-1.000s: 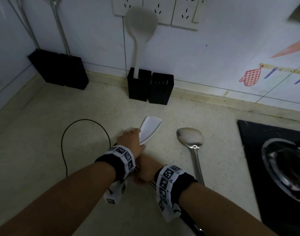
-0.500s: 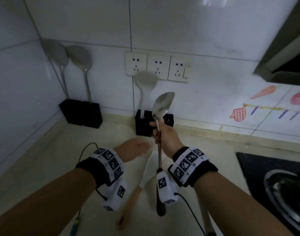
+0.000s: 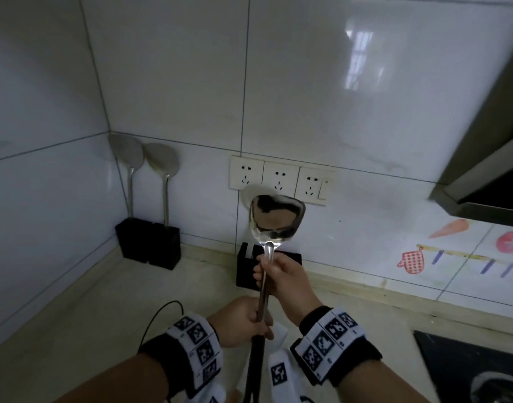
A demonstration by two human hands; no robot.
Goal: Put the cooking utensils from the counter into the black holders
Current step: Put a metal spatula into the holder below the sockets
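Note:
A steel spatula (image 3: pixel 274 221) with a black handle stands upright in front of me, blade up. My right hand (image 3: pixel 284 279) grips its metal shaft just below the blade. My left hand (image 3: pixel 239 321) grips the shaft lower down, where the black handle begins. Behind the spatula, against the wall, is a pair of black holders (image 3: pixel 246 270), mostly hidden by my right hand and the blade. A second pair of black holders (image 3: pixel 149 242) in the left corner has two steel utensils (image 3: pixel 146 161) standing in it. A white spatula blade (image 3: pixel 280 337) shows on the counter between my wrists.
A black cable (image 3: pixel 159 314) loops on the counter by my left wrist. A black stove with a pan (image 3: pixel 482 370) sits at the lower right. A range hood (image 3: pixel 488 158) overhangs the upper right. Wall sockets (image 3: pixel 278 178) sit above the middle holders.
My left hand has moved in and closed on the steel spatula's shaft. The spatula has turned its blade face toward me and the camera has tilted further up.

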